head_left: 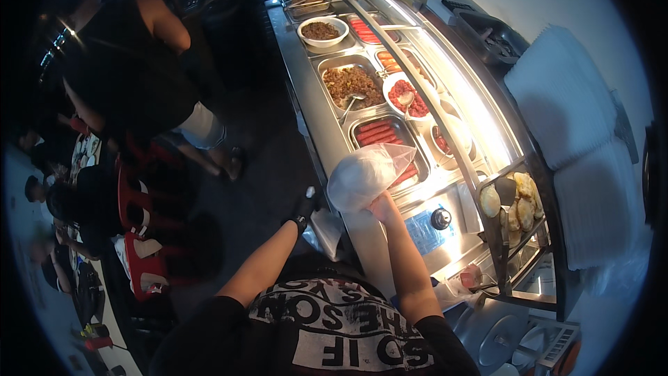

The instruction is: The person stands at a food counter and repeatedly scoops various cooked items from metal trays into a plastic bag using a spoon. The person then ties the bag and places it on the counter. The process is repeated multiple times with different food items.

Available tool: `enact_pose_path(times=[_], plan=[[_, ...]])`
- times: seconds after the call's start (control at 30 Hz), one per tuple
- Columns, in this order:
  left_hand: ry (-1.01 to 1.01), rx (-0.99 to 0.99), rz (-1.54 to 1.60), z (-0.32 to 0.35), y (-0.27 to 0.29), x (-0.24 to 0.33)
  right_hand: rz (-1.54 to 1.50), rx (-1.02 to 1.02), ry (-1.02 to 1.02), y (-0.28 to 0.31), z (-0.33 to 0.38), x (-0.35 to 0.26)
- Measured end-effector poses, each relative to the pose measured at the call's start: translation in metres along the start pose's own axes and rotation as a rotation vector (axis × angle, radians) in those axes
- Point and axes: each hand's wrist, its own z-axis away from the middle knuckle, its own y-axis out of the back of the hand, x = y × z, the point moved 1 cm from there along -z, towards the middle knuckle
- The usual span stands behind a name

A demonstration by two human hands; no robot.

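Note:
My right hand [381, 207] is closed on a bulging white plastic bag [358, 177], whose clear tip spreads over a tray of red sausages [376, 132]. The bag's contents cannot be made out, and it hides part of my fingers. Over the counter's left edge, my left hand [304, 207] looks dark, as if gloved, and a small white bit shows at its tip. A loose clear plastic bag [324, 233] hangs beside that hand, seemingly gripped by it; the fingers are hard to see in the shadow.
Food trays line the lit steel counter [296, 63], including minced meat [348, 83] and a bowl of red food [407, 99]. A glass guard frame [445, 122] runs along it. Fried eggs [522, 212] and stacked white foam boxes [591, 202] stand right. A person [132, 63] stands left, near red chairs [136, 195].

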Motion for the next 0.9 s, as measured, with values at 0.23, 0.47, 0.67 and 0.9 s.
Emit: enact_pose_path(times=[0.23, 0.47, 0.67, 0.9], plan=[[-0.381, -0.142, 0.386, 0.082, 0.057, 0.088, 0.587, 0.584, 0.807, -0.102, 0.108, -0.018], [-0.623, -0.422, 0.269, 0.216, 0.074, 0.211, 0.979, -0.115, 0.745, -0.214, 0.14, -0.018], [-0.73, -0.371, 0.375, 0.223, 0.074, 0.174, 0.924, -0.044, 0.675, -0.222, 0.148, -0.027], [-0.687, -0.177, 0.333, 0.237, 0.068, 0.167, 1.077, -0.069, 0.838, -0.227, 0.159, -0.027]])
